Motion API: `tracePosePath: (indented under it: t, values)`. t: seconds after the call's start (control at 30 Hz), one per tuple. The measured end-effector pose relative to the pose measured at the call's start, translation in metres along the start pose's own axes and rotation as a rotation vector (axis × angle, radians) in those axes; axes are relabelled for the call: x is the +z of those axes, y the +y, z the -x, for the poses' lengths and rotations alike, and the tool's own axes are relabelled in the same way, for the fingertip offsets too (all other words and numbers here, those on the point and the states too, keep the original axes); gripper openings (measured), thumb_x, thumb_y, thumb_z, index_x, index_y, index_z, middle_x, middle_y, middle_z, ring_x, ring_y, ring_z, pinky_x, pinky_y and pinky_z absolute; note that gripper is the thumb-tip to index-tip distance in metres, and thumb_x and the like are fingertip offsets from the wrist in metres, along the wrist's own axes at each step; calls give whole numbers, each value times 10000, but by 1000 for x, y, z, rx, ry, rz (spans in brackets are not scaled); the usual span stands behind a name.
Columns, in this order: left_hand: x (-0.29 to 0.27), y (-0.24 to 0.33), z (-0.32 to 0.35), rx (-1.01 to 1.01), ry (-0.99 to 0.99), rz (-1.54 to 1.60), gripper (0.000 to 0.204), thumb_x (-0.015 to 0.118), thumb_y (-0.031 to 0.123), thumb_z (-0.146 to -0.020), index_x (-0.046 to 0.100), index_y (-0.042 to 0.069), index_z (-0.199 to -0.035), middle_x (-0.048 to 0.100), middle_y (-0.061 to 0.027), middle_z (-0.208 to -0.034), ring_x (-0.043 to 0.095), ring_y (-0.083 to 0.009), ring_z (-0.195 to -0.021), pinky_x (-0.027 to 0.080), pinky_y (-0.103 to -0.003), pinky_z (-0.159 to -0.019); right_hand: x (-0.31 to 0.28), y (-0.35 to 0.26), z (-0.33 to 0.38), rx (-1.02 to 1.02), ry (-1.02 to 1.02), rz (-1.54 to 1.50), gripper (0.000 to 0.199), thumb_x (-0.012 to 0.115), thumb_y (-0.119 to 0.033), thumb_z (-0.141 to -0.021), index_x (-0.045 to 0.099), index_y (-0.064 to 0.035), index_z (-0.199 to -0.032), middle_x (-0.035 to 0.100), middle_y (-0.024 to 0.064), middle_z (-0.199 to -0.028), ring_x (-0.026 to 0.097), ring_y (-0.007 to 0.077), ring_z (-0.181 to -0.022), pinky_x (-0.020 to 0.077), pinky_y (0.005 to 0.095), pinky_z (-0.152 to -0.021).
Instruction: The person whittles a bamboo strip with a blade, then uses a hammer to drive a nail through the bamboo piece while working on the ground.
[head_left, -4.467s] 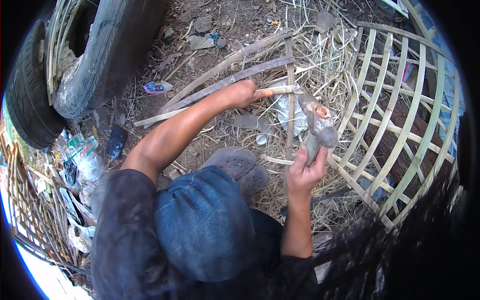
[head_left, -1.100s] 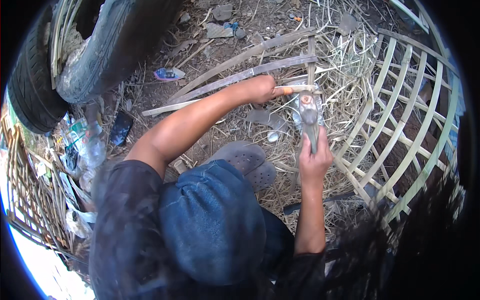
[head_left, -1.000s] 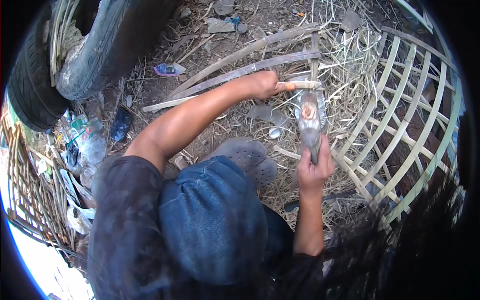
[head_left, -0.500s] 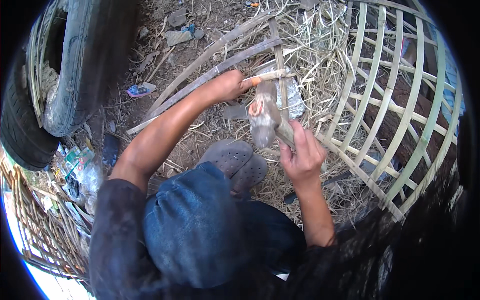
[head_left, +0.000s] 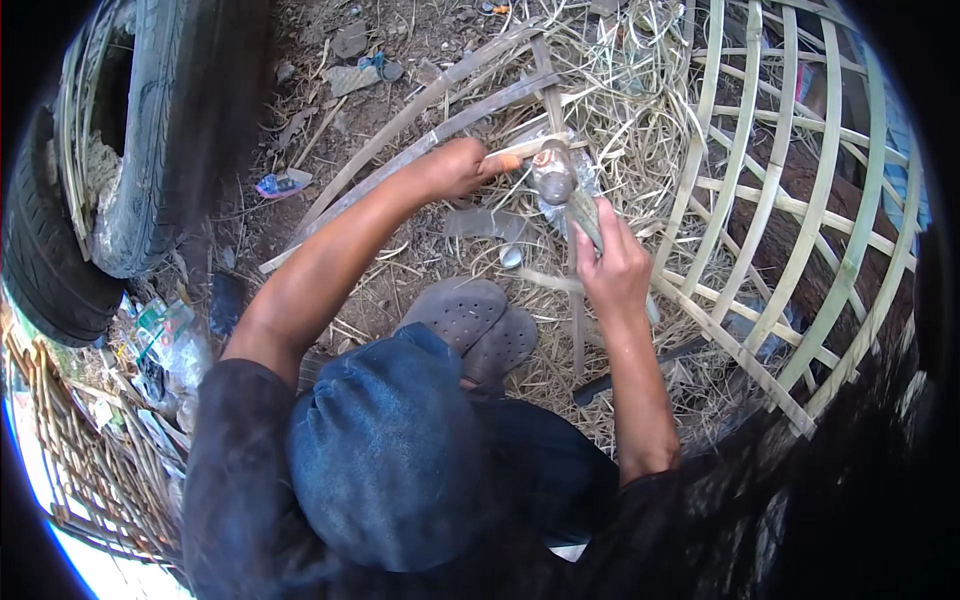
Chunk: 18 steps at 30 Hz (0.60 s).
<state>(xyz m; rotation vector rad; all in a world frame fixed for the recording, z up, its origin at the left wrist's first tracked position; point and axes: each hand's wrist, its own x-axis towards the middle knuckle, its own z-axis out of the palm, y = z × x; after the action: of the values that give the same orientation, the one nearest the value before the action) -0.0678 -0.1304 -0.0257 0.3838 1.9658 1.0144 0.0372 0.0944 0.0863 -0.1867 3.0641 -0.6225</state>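
Head view shows the right hand point(head_left: 612, 262) wrapped tight around the handle of a hammer point(head_left: 560, 185), whose rounded metal head sits just above a short orange-tipped peg point(head_left: 505, 160) that the left hand point(head_left: 452, 168) pinches closed between thumb and fingers. Peg and hammer meet over the straw-covered ground, near the left edge of a large open-weave bamboo basket frame point(head_left: 760, 210) and just beside crossed bamboo slats point(head_left: 430, 110).

The hammer looks head-heavy and rigid; the grip low on the handle seems right for swing, though the worn handle may be slick. The peg appears small, stiff and light, so it probably needs a firm pinch close to its base, fingers kept clear of the struck end. The bamboo strips look springy and thin, likely to split or shift under a blow.

A grey sandal point(head_left: 470, 315) lies below the hands, and a tyre point(head_left: 120, 170) stands at the left edge of the ground.
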Motion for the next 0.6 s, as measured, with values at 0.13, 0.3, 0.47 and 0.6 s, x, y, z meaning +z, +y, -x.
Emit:
tracePosePath:
  t: [0.13,0.3,0.47,0.6]
  values:
    - [-1,4,-3,-37,-63,-23,731,545,627,-865,612,-83,-705,541,-221,-579,563,-320,-544,453,-441,-560,-8,-4,3,-14,70,-84,442,707,-83,-755,582,-44,-1178,589,114,-735,600,265,-590,487,372,-522]
    - [-2,3,-2,-85,-70,-22,688,617,586,-840,621,-93,-727,576,-215,-606,604,-318,-572,466,-438,-568,-9,-9,5,-122,105,-129,458,708,-79,-730,583,-33,-1168,541,96,-712,567,252,-558,465,372,-501]
    - [0,13,1,-82,-51,-38,668,618,580,-843,632,-81,-749,598,-212,-634,616,-318,-583,475,-431,-570,-1,5,10,-19,32,-36,454,715,-90,-734,586,-62,-1168,548,101,-714,589,262,-581,472,383,-504]
    - [5,-10,-4,-88,-35,-19,568,668,482,-842,638,-80,-762,620,-214,-658,634,-317,-611,490,-406,-598,-18,-21,8,-161,45,-129,451,727,-115,-745,590,-60,-1172,538,84,-695,575,259,-564,469,371,-496]
